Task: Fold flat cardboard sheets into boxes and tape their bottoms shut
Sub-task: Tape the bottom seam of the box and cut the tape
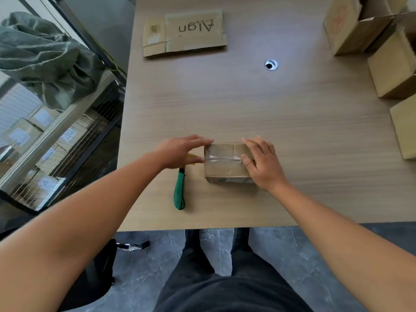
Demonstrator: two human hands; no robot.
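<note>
Pressing taped box (225, 164) near bench (225, 97) front edge | left hand (180, 152) touching its left edge, fingers straight | right hand (263, 164) lying flat on top | green cutter (179, 192) lying just left

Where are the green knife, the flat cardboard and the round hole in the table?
green knife (179, 192), head view, middle of its green handle.
flat cardboard (193, 30), head view, on the printed panel.
round hole (271, 64), head view, on its dark middle.
</note>
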